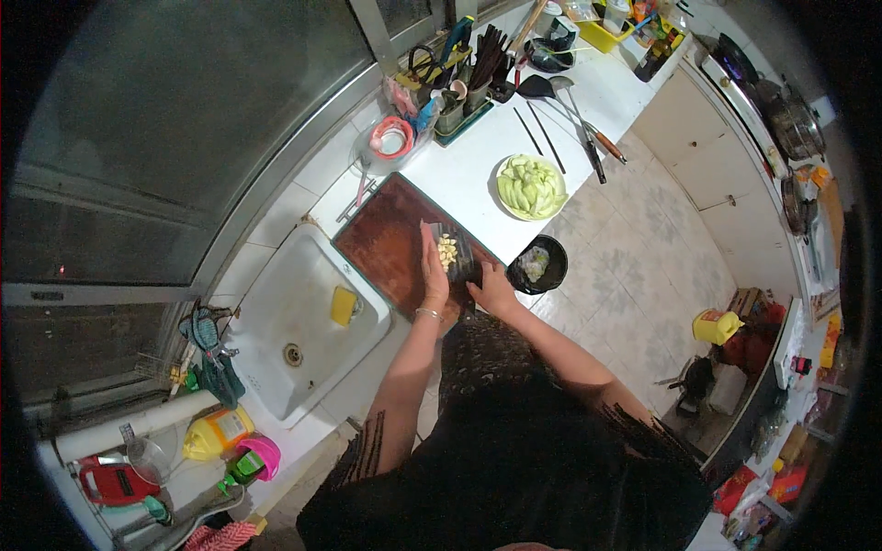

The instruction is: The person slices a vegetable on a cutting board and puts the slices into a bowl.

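Observation:
Pale chopped garlic pieces (447, 252) sit in a small heap on the broad, dark grey blade of what looks like a kitchen cleaver (464, 249). The blade lies low over a reddish-brown cutting board (386, 237) with a green rim. My left hand (434, 275) is held flat and on edge along the left side of the garlic, its fingers stretched out. At the blade's near right corner, my right hand (492, 288) has its fingers curled around the cleaver; its grip is partly hidden. A plate of cut pale-green vegetable (530, 187) stands beyond the board.
To the left is a white sink (269, 344) with a yellow sponge (342, 306). A black waste bin (557, 268) stands below the counter's right edge. Chopsticks (546, 138), a ladle (562, 82) and a black spatula (536, 87) lie farther back. A utensil holder (451, 117) stands by the window.

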The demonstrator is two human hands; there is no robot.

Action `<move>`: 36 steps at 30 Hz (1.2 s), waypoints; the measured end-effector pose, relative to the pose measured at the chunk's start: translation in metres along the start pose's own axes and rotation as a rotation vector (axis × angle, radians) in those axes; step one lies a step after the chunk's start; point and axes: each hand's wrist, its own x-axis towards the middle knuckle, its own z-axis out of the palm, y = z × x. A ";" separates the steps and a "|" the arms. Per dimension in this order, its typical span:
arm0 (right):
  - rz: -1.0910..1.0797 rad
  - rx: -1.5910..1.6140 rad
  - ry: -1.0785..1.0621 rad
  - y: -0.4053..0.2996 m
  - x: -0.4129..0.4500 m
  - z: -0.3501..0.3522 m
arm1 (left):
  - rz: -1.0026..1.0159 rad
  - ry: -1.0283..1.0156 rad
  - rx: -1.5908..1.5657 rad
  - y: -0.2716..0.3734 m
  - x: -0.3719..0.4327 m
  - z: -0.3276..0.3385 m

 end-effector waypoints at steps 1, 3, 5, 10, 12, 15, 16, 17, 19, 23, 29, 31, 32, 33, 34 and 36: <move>-0.092 0.020 0.049 0.011 -0.003 -0.007 | 0.032 0.012 0.022 0.006 -0.007 0.005; 0.035 0.091 -0.061 0.027 -0.012 -0.021 | 0.111 0.043 0.075 0.016 -0.018 0.006; -0.040 0.018 0.048 0.064 -0.029 -0.027 | 0.179 0.053 0.107 0.030 -0.028 0.020; -0.042 -0.020 0.112 0.212 -0.075 -0.038 | 0.197 -0.016 0.240 0.059 -0.070 0.106; 0.025 -0.047 0.088 0.298 -0.097 -0.046 | 0.273 -0.066 0.309 0.048 -0.083 0.149; 0.284 -0.161 0.104 0.443 -0.140 -0.082 | 0.356 -0.164 0.325 0.032 -0.100 0.239; 0.506 -0.114 -0.007 0.470 -0.154 -0.097 | 0.375 -0.201 0.368 0.024 -0.105 0.255; 0.485 -0.165 -0.023 0.493 -0.179 -0.106 | 0.385 -0.205 0.371 0.021 -0.113 0.270; 0.819 0.560 0.020 0.502 -0.225 -0.108 | 0.314 -0.205 0.488 0.017 -0.136 0.274; 1.028 1.096 0.432 0.666 -0.335 -0.174 | 0.147 -0.406 0.408 -0.009 -0.138 0.380; 1.120 0.862 0.444 0.718 -0.444 -0.159 | 0.510 -0.515 0.730 -0.029 -0.114 0.448; 1.223 0.551 0.101 0.705 -0.437 -0.138 | 0.596 -0.770 1.116 -0.035 -0.091 0.459; 1.177 0.351 -0.072 0.704 -0.443 -0.136 | 0.610 -0.787 1.147 -0.039 -0.094 0.479; 1.104 0.209 -0.209 0.703 -0.450 -0.135 | 0.626 -0.807 1.174 -0.043 -0.099 0.501; 0.822 -0.057 -0.216 0.705 -0.457 -0.134 | 0.595 -0.748 1.143 -0.049 -0.105 0.534; 0.695 -0.084 -0.218 0.718 -0.444 -0.150 | 0.548 -0.649 1.147 -0.071 -0.098 0.571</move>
